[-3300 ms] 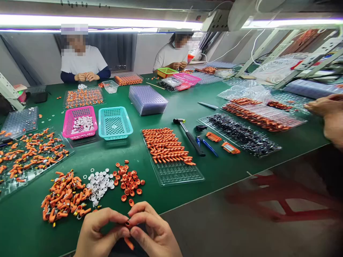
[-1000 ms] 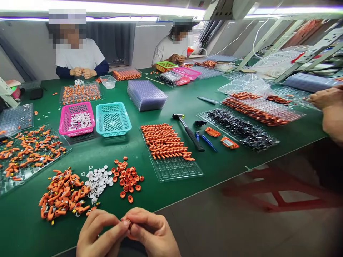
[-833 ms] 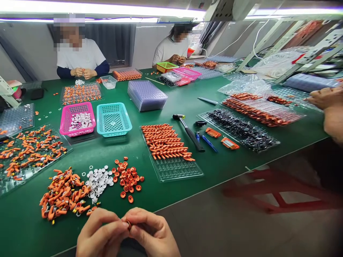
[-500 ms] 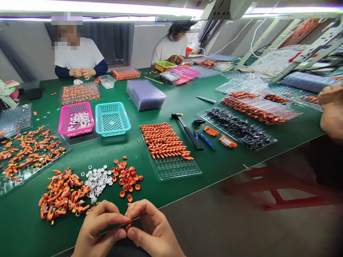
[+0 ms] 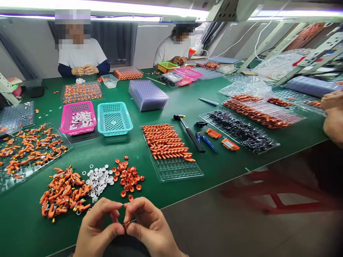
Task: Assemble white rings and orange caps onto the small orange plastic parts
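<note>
My right hand [image 5: 150, 228] pinches a small orange part [image 5: 127, 225] between thumb and forefinger at the table's front edge. Beside it, my left hand [image 5: 99, 228] has its thumb tip against the same part, its forefinger raised and apart from the thumb. Just beyond my hands lie a heap of orange curved pieces [image 5: 63, 192], a pile of white discs [image 5: 98, 180] and scattered orange cups [image 5: 128, 175]. To the right of the cups, a clear tray [image 5: 179, 171] bears rows of orange pieces.
A pink basket [image 5: 64, 119] with white discs and a cyan basket [image 5: 115, 119] stand behind the piles. A hammer [image 5: 189, 132] and black parts [image 5: 243, 130] lie right. Two people sit opposite; another person's hand [image 5: 333, 114] shows at right.
My left forefinger has lifted away from the part and from my right fingers, opening a gap. The view has shifted slightly. The person opposite at left has lowered their hands a little.
</note>
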Demonstrator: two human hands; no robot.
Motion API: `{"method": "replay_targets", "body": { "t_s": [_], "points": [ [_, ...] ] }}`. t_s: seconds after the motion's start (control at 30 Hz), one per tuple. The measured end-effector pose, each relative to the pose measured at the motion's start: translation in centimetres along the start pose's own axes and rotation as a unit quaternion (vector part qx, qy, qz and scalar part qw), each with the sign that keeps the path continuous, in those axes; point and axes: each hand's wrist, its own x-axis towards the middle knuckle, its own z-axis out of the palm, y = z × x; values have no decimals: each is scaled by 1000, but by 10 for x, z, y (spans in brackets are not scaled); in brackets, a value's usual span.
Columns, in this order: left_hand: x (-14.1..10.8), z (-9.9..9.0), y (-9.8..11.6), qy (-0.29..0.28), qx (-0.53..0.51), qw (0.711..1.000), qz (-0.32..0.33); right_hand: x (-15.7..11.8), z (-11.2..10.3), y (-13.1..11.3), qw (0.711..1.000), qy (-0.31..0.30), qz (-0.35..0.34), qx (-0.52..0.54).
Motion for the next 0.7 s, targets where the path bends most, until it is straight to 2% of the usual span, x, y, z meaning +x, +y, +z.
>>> {"method": "replay_targets", "body": {
  "t_s": [0.07,0.13,0.2,0.3,0.4,0.7],
  "points": [
    [-3,-2,-2,7,-29,998,-63,1,-2,2,1000,0,3,16],
    [-6,-3,-3,-16,-52,993,-108,2,-3,3,999,7,13,40],
    [-8,0,-1,-34,-61,988,-135,2,-2,4,997,12,27,68],
    [-10,7,2,-5,-66,984,-164,2,-1,5,995,13,37,91],
    [-11,11,5,33,-57,982,-178,2,1,7,995,10,36,93],
    [-8,11,3,52,-47,983,-172,1,-2,13,998,-7,6,60]
  ]
}}
